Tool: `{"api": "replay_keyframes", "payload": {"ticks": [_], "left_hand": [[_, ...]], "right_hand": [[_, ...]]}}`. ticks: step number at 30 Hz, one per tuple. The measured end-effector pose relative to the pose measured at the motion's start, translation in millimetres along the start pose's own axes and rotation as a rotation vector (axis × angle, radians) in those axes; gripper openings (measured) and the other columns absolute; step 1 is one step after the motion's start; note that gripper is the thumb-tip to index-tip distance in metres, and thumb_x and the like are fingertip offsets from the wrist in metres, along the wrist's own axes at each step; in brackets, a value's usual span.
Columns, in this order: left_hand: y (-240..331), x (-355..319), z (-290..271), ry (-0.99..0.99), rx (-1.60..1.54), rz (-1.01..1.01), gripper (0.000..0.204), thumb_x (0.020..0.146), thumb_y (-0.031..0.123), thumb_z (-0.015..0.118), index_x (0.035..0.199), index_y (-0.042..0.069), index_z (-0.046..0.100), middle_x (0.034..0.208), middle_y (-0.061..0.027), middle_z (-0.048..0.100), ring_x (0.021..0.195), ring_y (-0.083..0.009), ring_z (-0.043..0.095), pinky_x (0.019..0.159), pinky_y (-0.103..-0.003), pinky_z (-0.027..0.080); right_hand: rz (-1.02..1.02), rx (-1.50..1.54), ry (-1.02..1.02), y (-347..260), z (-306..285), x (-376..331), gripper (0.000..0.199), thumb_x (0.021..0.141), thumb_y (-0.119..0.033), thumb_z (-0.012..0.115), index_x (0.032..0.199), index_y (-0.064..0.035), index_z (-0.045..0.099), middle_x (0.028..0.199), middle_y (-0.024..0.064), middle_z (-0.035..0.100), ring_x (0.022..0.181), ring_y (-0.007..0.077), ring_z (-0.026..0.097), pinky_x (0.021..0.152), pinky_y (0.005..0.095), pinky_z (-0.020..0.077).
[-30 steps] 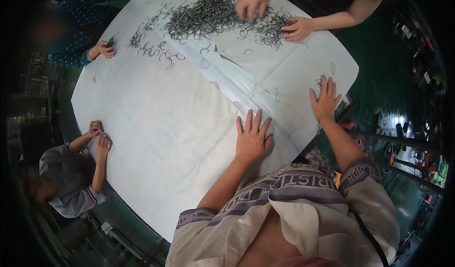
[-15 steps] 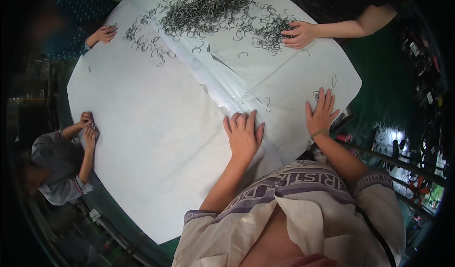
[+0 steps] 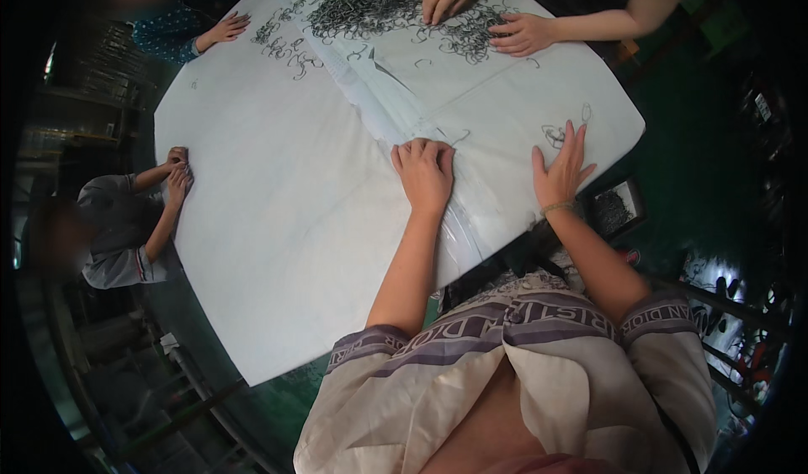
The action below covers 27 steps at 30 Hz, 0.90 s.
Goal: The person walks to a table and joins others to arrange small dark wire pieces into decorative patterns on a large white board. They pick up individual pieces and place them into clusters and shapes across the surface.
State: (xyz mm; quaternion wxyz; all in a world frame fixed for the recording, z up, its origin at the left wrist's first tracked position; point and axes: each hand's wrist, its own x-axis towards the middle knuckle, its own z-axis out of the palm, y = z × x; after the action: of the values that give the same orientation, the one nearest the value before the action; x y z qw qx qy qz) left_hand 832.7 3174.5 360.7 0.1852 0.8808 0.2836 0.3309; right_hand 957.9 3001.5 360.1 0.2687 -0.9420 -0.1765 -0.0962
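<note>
My left hand (image 3: 423, 177) is over the taped seam of the white tabletop (image 3: 278, 221), its fingers bent down and drawn together. A thin dark wire hook (image 3: 460, 138) sticks out to the right from its fingertips; the gripped end is hidden. My right hand (image 3: 558, 173) lies at the table's right side with its fingers stretched out and the thumb apart. Beside its fingertips rest a small cluster of wire hooks (image 3: 553, 135) and a narrow wire loop (image 3: 587, 113).
A large heap of dark wire hooks (image 3: 370, 4) covers the far side. A co-worker's hands (image 3: 523, 34) work at its right. Other hands rest at the far left (image 3: 225, 28) and left edge (image 3: 176, 179). A bin of dark pieces (image 3: 613, 210) stands below the right edge.
My left hand has moved forward and its spread fingers have closed on the hook, which has turned. My right hand stays beside the small cluster. A far co-worker's hand has moved toward the smaller pile.
</note>
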Motion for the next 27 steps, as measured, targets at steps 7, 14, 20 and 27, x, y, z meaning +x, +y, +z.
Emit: {"api": "replay_keyframes", "payload": {"ticks": [7, 14, 20, 27], "left_hand": [[-9, -8, 11, 0.002, 0.114, 0.111, 0.018, 0.079, 0.028, 0.067, 0.093, 0.018, 0.070, 0.092, -0.0069, 0.059, 0.091, -0.0282, 0.051, 0.091, -0.041, 0.034], [-13, -13, 20, -0.039, 0.173, 0.129, 0.023, 0.077, 0.033, 0.069, 0.096, 0.022, 0.071, 0.089, -0.0056, 0.058, 0.090, -0.0257, 0.051, 0.092, -0.039, 0.034], [-16, -10, 23, -0.024, 0.175, 0.151, 0.019, 0.078, 0.032, 0.068, 0.095, 0.024, 0.072, 0.090, -0.0071, 0.060, 0.091, -0.0272, 0.052, 0.090, -0.038, 0.038], [-18, -13, 24, -0.014, 0.131, 0.138, 0.018, 0.079, 0.027, 0.066, 0.096, 0.023, 0.072, 0.093, -0.0078, 0.060, 0.093, -0.0277, 0.051, 0.088, -0.037, 0.041]], "right_hand": [[-0.202, 0.476, 0.198, 67, -29, -68, 0.059, 0.082, -0.013, 0.061, 0.134, -0.0029, 0.035, 0.143, 0.0225, 0.026, 0.128, 0.0406, 0.029, 0.104, 0.0498, 0.0249], [-0.145, -0.282, -0.703, 176, -49, -144, 0.036, 0.086, -0.031, 0.054, 0.122, -0.0232, 0.057, 0.139, 0.0037, 0.041, 0.134, 0.0271, 0.028, 0.108, 0.0584, 0.0144], [-0.569, -0.232, -1.100, 179, -32, -139, 0.028, 0.092, -0.030, 0.044, 0.114, -0.0268, 0.061, 0.132, -0.0055, 0.051, 0.132, 0.0200, 0.035, 0.106, 0.0636, 0.0097], [-0.631, -0.739, -1.289, 167, -4, -96, 0.043, 0.095, -0.039, 0.027, 0.124, -0.0252, 0.055, 0.139, -0.0033, 0.044, 0.133, 0.0198, 0.033, 0.108, 0.0617, 0.0132]]}}
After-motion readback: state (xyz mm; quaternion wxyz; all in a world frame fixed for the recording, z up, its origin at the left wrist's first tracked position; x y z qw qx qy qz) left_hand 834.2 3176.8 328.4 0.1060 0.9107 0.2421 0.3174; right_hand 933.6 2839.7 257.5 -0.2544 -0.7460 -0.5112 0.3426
